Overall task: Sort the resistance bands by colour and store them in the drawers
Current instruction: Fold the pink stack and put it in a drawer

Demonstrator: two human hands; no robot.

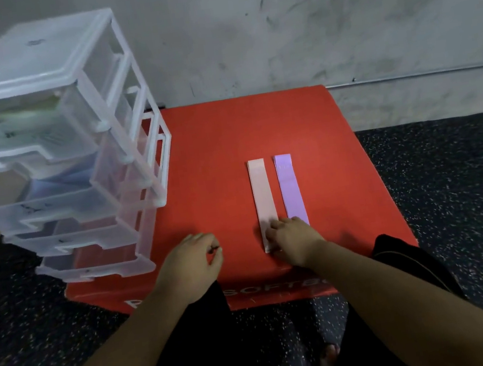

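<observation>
A red box [214,155] sits on speckled floor [451,184] against a grey wall [273,23], with clear drawers [51,141] on its left side. A pink band [262,192] and a purple band [290,188] lie side by side right of the box's middle. At the box's front, the right hand [295,243] has its grip pinched on the pink band's near end, while the left hand [192,261] hovers, grip loosely curled on nothing.

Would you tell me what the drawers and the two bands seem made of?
Drawers: translucent, glossy plastic, probably; contents show through. Pink band and purple band: matte, flat fabric or elastic, likely; no shine, weave too fine to tell.
</observation>
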